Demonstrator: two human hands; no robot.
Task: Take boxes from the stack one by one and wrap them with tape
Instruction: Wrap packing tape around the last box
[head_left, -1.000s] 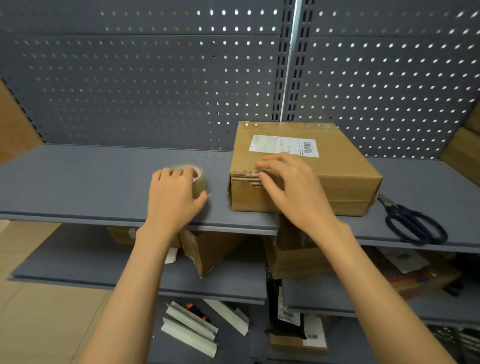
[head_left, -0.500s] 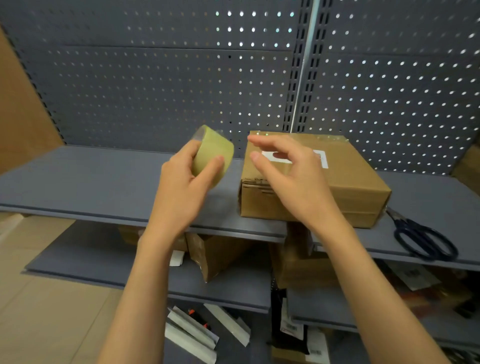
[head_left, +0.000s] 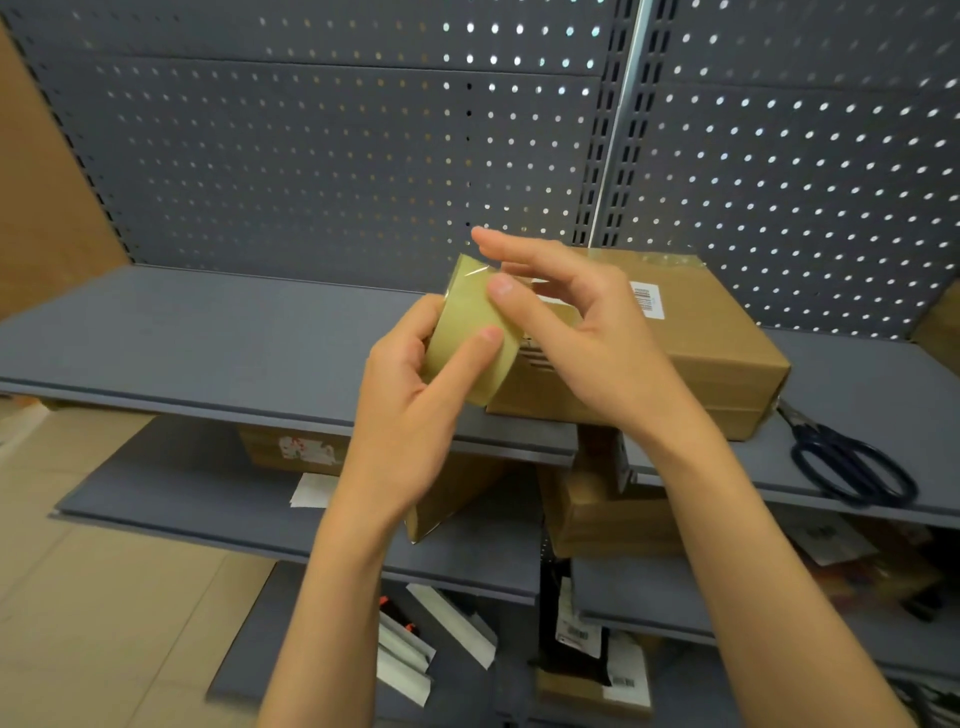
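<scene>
The left hand (head_left: 410, 410) has a closed grip on the roll of tape (head_left: 470, 338), thumb across its outer face and fingers curled behind it, holding it up in the air just in front of the box (head_left: 691, 343). The right hand (head_left: 582, 332) has its thumb on the roll's upper edge, where a bit of loose, shiny tape shows; whether it actually pinches that end I cannot tell, since the other fingers stretch out above it.

The box lies flat on the shelf (head_left: 208, 338), behind both hands, a label on top. Scissors (head_left: 852, 467) rest on the shelf to the right of the box.

Risks, as I judge them: the free end may slip from the thumb and stick back onto the roll, or fold onto itself. A pull at an angle could split the strip. If the roll is tugged while held loosely, it could twist out of the left hand.
</scene>
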